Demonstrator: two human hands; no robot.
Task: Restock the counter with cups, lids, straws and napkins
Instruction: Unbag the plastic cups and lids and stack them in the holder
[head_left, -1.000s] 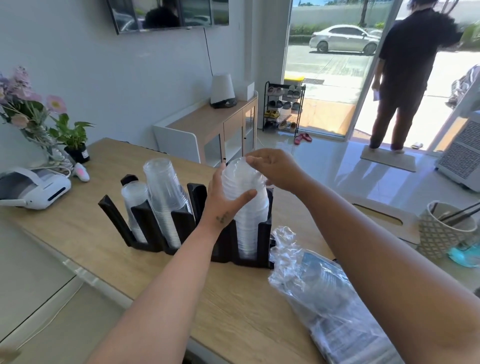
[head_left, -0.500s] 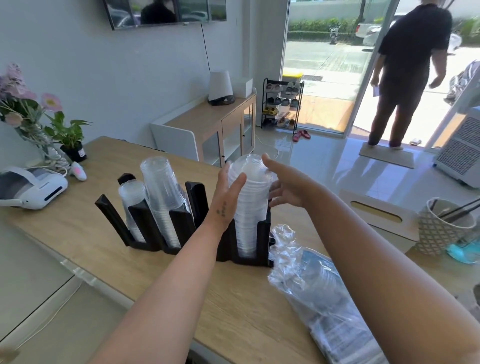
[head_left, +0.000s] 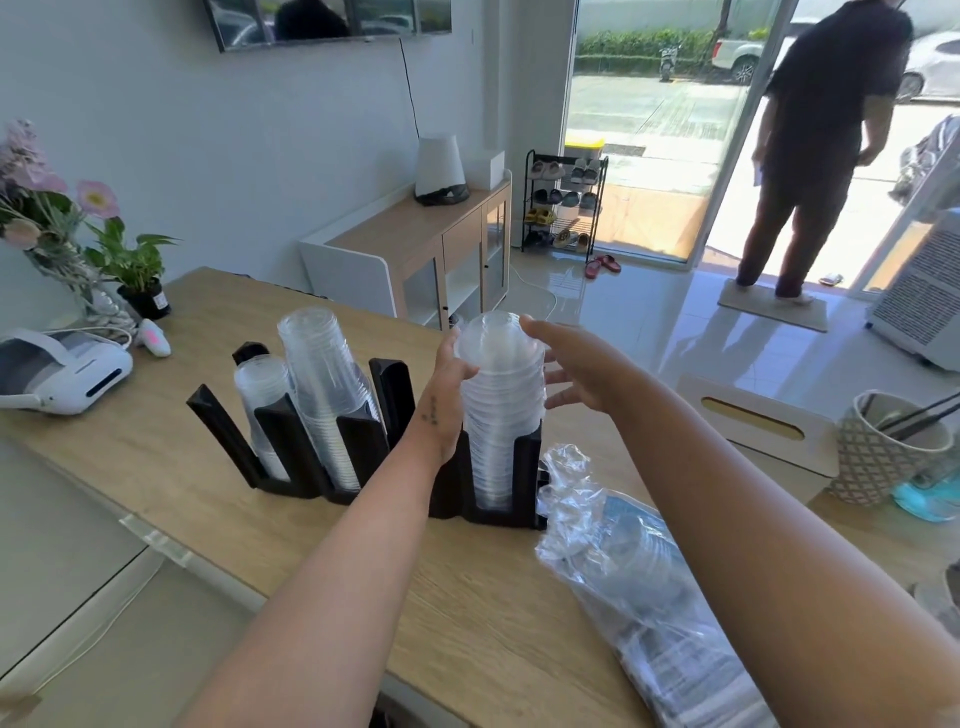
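A black slotted organizer (head_left: 363, 441) stands on the wooden counter (head_left: 467, 597). Its right slot holds a tall stack of clear domed lids (head_left: 498, 410). My left hand (head_left: 449, 384) grips the left side of that stack near the top, thumb across its front. On the stack's right my right hand (head_left: 576, 364) hovers with fingers spread, the index fingertip by the top lid. Two stacks of clear cups (head_left: 322, 384) fill the left slots. A crumpled plastic bag of more lids (head_left: 639, 587) lies to the right.
A white device (head_left: 57, 369) and a flower vase (head_left: 57, 244) sit at the counter's left end. A wooden tissue box (head_left: 753, 426) and a patterned cup with straws (head_left: 883, 447) stand at the right. A person (head_left: 815, 145) stands at the open doorway.
My right hand has come off the top of the lid stack and opened beside it. My left hand keeps its grip on the stack. The person at the door shifted slightly.
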